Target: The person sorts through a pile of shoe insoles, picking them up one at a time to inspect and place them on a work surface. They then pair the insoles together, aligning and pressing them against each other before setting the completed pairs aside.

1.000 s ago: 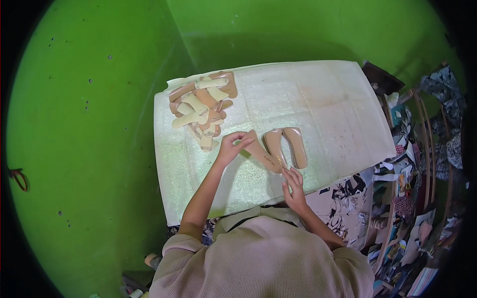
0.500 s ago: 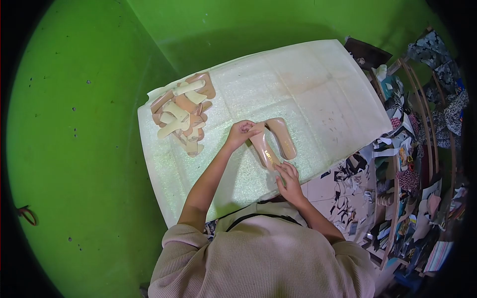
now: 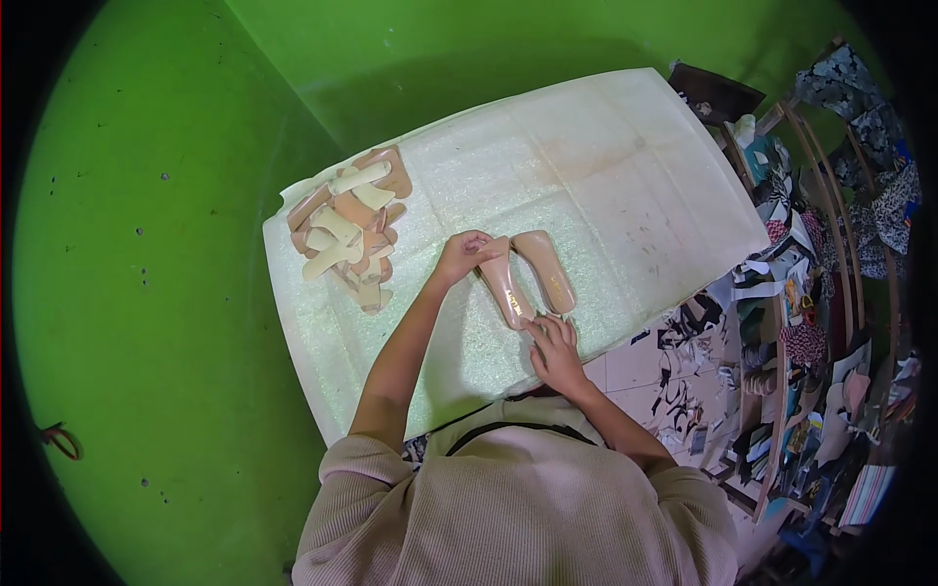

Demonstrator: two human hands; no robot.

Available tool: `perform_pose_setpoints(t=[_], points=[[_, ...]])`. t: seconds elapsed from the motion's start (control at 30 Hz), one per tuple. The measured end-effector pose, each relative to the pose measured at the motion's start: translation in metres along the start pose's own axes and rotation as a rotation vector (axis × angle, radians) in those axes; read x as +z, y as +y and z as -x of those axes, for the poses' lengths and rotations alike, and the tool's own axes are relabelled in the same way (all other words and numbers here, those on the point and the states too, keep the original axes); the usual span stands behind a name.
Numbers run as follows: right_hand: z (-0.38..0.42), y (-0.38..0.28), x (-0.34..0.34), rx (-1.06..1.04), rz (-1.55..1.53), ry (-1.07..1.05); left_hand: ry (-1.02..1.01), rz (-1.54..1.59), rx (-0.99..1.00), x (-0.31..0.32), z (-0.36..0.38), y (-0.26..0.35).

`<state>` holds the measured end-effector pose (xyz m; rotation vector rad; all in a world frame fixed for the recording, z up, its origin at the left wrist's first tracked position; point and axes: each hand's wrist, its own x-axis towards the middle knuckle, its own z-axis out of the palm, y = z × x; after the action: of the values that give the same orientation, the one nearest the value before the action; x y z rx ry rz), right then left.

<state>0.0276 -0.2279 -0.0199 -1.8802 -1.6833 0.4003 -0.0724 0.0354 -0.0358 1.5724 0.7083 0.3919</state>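
A shiny tan shoe insole [image 3: 505,285] with gold lettering at its heel lies at a slant between my hands. My left hand [image 3: 469,256] pinches its wide toe end, thumb on top. At the heel end, the outstretched fingertips of my right hand [image 3: 556,354] touch or nearly touch its edge. A matching insole [image 3: 549,273], also lettered in gold, rests on the table just to the right, the toe ends close together. What lies under my left fingers is hidden.
A white-covered table [image 3: 625,166] carries a pile of tan and cream cut shoe pieces [image 3: 347,230] at its left. Green walls [image 3: 166,322] stand left and behind. On the right are crowded wooden shelves [image 3: 782,391] and scraps on the floor [image 3: 674,376].
The held insole has shifted slightly left and turned a little more upright. My right fingers have moved with its heel end. The view has shifted slightly.
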Motion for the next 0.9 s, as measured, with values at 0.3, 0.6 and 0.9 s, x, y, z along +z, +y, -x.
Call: perform_pose_setpoints(t=[0.3, 0.6, 0.9], points=[[-0.0018, 0.0027, -0.0004, 0.016, -0.008, -0.040, 0.008, -0.021, -0.004, 0.0019, -0.0012, -0.0046], [-0.0040, 0.0029, 0.0003, 0.012, 0.012, -0.014, 0.019, -0.022, -0.038, 0.0017, -0.0019, -0.0026], [-0.0046, 0.0025, 0.0000, 0.021, 0.002, -0.034, 0.027, -0.037, -0.013, 0.0022, -0.0021, -0.0081]])
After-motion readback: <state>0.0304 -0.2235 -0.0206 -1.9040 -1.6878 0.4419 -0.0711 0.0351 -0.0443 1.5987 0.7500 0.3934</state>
